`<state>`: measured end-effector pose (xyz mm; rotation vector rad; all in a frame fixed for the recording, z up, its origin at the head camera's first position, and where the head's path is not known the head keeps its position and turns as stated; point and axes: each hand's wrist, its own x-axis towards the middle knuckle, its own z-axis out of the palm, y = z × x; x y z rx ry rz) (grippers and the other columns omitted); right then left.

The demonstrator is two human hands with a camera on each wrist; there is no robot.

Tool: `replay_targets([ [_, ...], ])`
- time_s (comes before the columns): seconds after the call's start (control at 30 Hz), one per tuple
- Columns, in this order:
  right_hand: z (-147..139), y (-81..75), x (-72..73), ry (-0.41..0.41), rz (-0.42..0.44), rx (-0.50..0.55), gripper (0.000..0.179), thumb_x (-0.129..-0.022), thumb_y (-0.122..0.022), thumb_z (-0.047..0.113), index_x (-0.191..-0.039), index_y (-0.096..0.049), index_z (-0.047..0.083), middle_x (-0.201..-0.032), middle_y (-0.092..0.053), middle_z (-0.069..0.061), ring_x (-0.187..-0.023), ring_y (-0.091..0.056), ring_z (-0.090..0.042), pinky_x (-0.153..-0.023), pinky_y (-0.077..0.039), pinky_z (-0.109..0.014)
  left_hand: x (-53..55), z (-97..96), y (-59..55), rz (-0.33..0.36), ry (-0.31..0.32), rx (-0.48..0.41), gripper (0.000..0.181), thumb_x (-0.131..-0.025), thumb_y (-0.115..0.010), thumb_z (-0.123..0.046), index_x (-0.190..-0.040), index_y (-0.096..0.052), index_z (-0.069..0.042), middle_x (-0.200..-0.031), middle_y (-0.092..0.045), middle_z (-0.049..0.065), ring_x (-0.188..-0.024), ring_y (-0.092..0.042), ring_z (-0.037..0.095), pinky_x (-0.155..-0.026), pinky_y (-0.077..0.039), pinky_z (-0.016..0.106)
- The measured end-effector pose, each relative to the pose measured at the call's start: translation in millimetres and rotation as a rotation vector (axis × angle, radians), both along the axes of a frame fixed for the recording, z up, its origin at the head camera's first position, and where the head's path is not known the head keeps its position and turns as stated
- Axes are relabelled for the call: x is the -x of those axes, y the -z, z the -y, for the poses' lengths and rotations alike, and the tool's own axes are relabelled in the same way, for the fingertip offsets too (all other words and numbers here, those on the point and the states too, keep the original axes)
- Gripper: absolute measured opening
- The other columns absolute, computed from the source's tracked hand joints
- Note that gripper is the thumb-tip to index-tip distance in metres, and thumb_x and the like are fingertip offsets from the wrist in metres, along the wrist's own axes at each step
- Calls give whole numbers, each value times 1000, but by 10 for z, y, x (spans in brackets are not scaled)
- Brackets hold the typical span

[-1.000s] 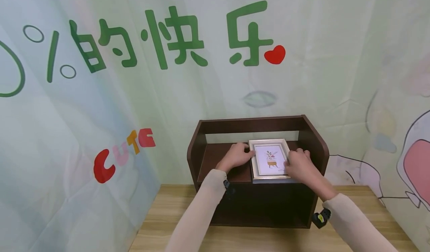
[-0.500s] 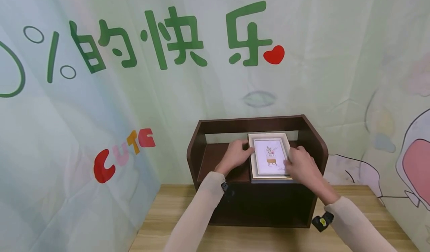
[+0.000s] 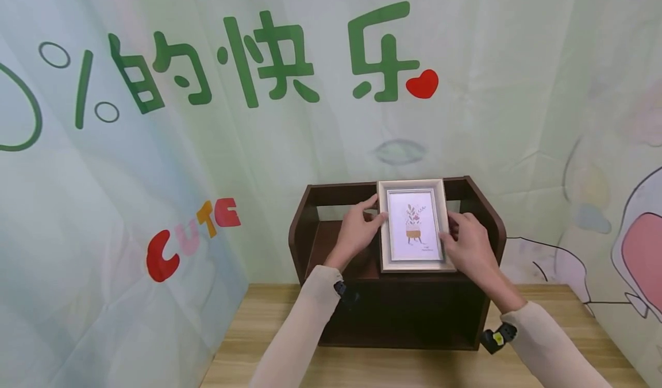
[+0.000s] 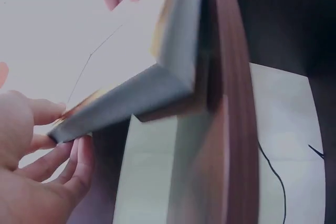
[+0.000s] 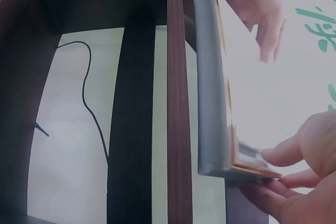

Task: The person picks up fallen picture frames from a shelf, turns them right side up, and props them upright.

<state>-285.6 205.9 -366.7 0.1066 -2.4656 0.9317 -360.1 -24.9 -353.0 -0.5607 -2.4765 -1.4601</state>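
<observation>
A picture frame (image 3: 414,266) with a pale gold border and a potted-plant print leans back on the right part of the upper shelf of a dark brown rack (image 3: 487,218). My left hand (image 3: 355,231) pinches its left side between thumb and fingers. On the opposite side, my right hand (image 3: 470,247) holds the right edge, thumb toward the front. The left wrist view shows the frame's grey outer edge (image 4: 126,100) between the left thumb and fingers. In the right wrist view, the right fingers (image 5: 268,198) bend under a corner of the frame.
The rack stands on a light wood-grain table (image 3: 258,325), close to a printed fabric backdrop (image 3: 331,141). Its back rail (image 3: 341,194) and side panels surround the upper shelf. Below is a dark lower compartment (image 3: 398,313). A black device (image 3: 497,337) is worn on the right wrist.
The picture frame has gone from lying nearly flat on the shelf to leaning upright, its top edge rising to the back rail. Both hands have risen with it, keeping hold of its sides.
</observation>
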Motion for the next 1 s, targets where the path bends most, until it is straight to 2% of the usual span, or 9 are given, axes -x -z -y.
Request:
replay_targets([
  [0.17, -1, 24, 8, -6, -66, 50, 51, -98, -68, 1, -144, -54, -13, -124, -58, -32, -110, -70, -49, -92, -61, -59, -22, -1, -63, -53, -11, -67, 58, -99, -74, -17, -154, -55, -19, -143, -68, 9, -108, -75, 25, -74, -62, 28],
  [0.33, 3, 46, 11, 7, -128, 80, 48, -96, -70, 0, -140, -57, -11, -126, -62, -32, -109, -72, -49, -90, -62, -58, -42, 4, -78, -107, -27, -85, 59, -97, -76, -14, -152, -57, -20, -140, -71, 8, -106, -76, 25, -72, -61, 27],
  [0.53, 11, 71, 22, 18, -184, 115, 46, -95, -71, -2, -139, -57, -9, -128, -67, -32, -107, -73, -47, -89, -62, -58, -70, 2, -52, -185, -40, -100, 59, -95, -79, -14, -150, -59, -17, -139, -71, 9, -101, -78, 25, -78, -65, 29],
  [0.73, 26, 95, 12, 15, -214, 148, 49, -94, -72, -4, -140, -53, -9, -130, -66, -33, -110, -71, -49, -91, -61, -59, -114, 10, -30, -241, -17, -149, 57, -94, -79, -9, -148, -61, -12, -142, -69, 11, -104, -78, 26, -88, -64, 30],
  [0.9, 25, 108, -5, 5, -236, 150, 48, -94, -72, -4, -138, -53, -9, -128, -67, -32, -110, -72, -48, -89, -61, -59, -163, 25, 15, -270, 11, -197, 55, -94, -78, -6, -147, -62, -10, -139, -70, 12, -104, -79, 27, -90, -63, 29],
  [1.0, 14, 111, -18, 8, -253, 145, 44, -95, -70, -3, -136, -55, -9, -126, -68, -32, -108, -72, -48, -88, -61, -60, -212, 29, 59, -283, 2, -180, 54, -95, -77, -9, -146, -62, -8, -137, -72, 11, -105, -79, 25, -88, -64, 30],
])
